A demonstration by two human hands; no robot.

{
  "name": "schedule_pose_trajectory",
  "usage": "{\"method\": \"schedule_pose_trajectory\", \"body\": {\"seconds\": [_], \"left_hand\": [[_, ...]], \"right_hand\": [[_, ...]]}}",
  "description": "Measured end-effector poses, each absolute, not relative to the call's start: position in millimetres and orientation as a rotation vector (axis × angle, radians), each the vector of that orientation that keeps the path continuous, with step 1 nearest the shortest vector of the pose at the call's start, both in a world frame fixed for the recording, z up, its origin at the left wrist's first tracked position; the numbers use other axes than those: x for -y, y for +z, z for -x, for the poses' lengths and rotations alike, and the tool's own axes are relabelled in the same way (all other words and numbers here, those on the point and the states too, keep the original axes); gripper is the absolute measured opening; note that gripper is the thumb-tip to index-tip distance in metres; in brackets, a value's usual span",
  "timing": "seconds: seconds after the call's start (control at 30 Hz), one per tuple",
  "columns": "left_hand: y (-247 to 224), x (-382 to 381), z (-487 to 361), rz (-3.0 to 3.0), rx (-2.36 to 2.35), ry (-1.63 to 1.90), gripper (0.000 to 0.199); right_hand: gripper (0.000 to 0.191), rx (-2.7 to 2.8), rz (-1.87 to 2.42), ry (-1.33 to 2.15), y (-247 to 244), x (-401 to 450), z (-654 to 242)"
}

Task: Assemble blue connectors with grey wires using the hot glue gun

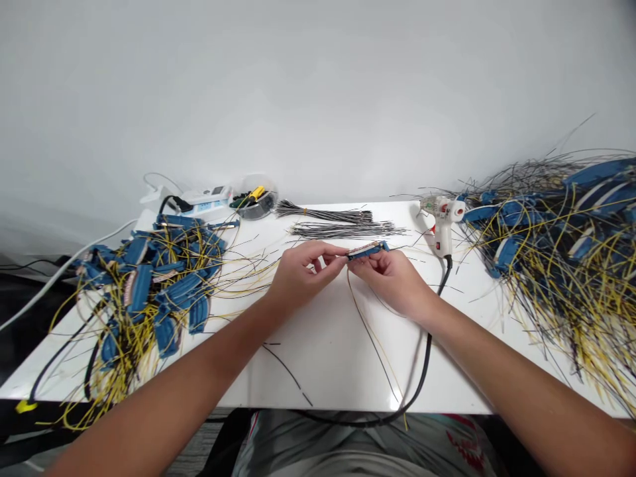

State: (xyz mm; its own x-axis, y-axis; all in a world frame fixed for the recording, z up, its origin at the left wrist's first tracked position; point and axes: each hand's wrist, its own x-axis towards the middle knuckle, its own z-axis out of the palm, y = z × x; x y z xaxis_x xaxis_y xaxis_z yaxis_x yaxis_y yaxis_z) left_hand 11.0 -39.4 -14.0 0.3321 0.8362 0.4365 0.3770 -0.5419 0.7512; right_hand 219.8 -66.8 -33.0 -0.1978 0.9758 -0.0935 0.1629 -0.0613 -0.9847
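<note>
Held up over the white table (328,358) is a small blue connector (368,250), pinched at its left end by my left hand (308,271). My right hand (387,279) grips it from the other side, and my fingers hide part of its body. Thin yellow and black wires (370,338) hang from it down to the tabletop. A white hot glue gun (441,218) stands just beyond my right hand, its black cord (426,358) curving toward the table's front edge.
Large tangles of blue connectors with yellow and black wires (149,291) (546,245) lie at both table ends. Two bundles of grey-black wires (342,229) lie at the back, near a power strip (206,202) and a clear tub of tools (254,199).
</note>
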Motion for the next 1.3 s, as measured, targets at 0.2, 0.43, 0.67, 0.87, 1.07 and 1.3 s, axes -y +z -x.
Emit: {"method": "schedule_pose_trajectory", "body": {"seconds": [0.2, 0.43, 0.67, 0.87, 1.07, 1.3], "left_hand": [[-16.1, 38.8, -10.4, -2.078, -1.057, 1.136, 0.017], [-15.1, 39.4, -10.8, -2.064, -1.092, 1.108, 0.018], [-13.1, 40.7, -10.0, -2.073, -1.128, 1.062, 0.019], [-9.9, 42.1, -10.6, -2.042, -1.131, 0.974, 0.020], [-10.8, 40.8, -10.0, -2.015, -1.127, 0.889, 0.020], [-12.6, 41.0, -9.0, -2.015, -1.109, 0.887, 0.022]], "right_hand": [[0.053, 1.443, 1.262, 1.365, -32.7, 66.6, -220.0], [0.053, 1.440, 1.266, 1.350, -31.6, 66.7, -219.8], [0.051, 1.436, 1.268, 1.344, -31.5, 66.0, -219.7], [0.052, 1.430, 1.242, 1.379, -31.4, 66.6, -220.0], [0.046, 1.431, 1.210, 1.406, -32.6, 67.0, -220.9], [0.043, 1.421, 1.192, 1.420, -31.3, 68.5, -220.5]]}}
